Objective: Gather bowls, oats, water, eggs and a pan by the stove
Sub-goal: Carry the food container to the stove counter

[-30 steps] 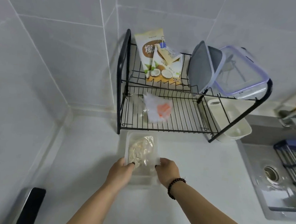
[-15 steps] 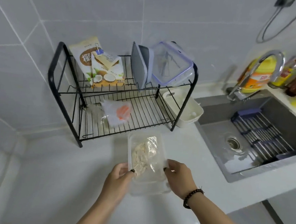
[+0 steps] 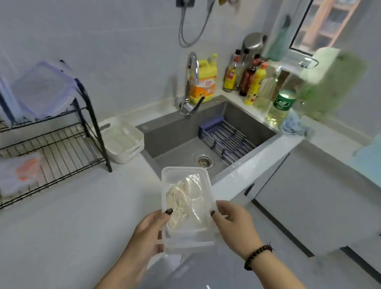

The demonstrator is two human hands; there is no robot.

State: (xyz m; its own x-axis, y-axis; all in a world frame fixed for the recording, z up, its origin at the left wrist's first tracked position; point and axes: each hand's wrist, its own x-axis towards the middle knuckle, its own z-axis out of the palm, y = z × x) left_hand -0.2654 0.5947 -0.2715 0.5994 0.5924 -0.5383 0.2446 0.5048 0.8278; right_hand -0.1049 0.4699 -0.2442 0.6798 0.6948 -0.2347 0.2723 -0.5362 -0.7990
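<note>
A clear rectangular plastic container (image 3: 188,189) with a see-through bag of pale oats inside is held above the counter's front edge, just in front of the sink. My left hand (image 3: 149,229) grips its left side, thumb on the rim. On the right side my right hand (image 3: 235,226), with a dark bead bracelet on the wrist, holds the opposite edge. The container tilts slightly away from me.
A grey sink (image 3: 207,141) with tap (image 3: 191,76) and a blue wire rack lies ahead. A black dish rack (image 3: 57,139) stands left with a bagged item and lidded boxes. A white tray (image 3: 122,141) sits beside it. Bottles line the back right corner.
Both hands have lifted the container off the counter in front of the dish rack and carried it right, toward the sink. My view has swung right with it.
</note>
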